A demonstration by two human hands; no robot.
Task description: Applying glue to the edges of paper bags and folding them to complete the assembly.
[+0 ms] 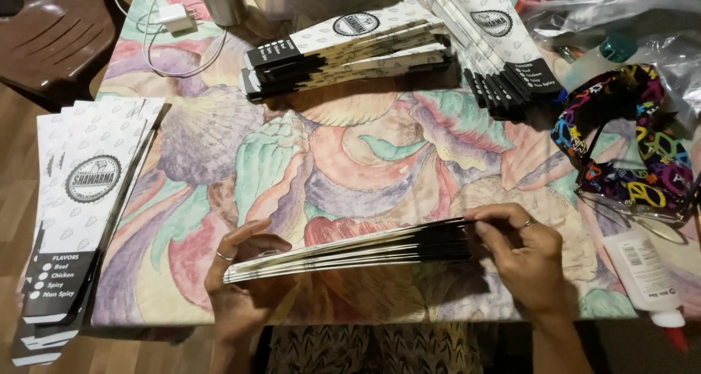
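Left hand (241, 286) at 7 o'clock, right hand (522, 261) at 5, each grip clamped on one end of flat sleeve stack (350, 248), held level just over near worktop (350, 162) edge. Glue bottle (646, 275) at 4. Loose sleeve pile (80, 199) at 9, more piles (343, 49) at 12, charger (174, 16) far at 11.

Black-and-white sleeves (350, 251) (tablecloth (328, 155) pastel shells).
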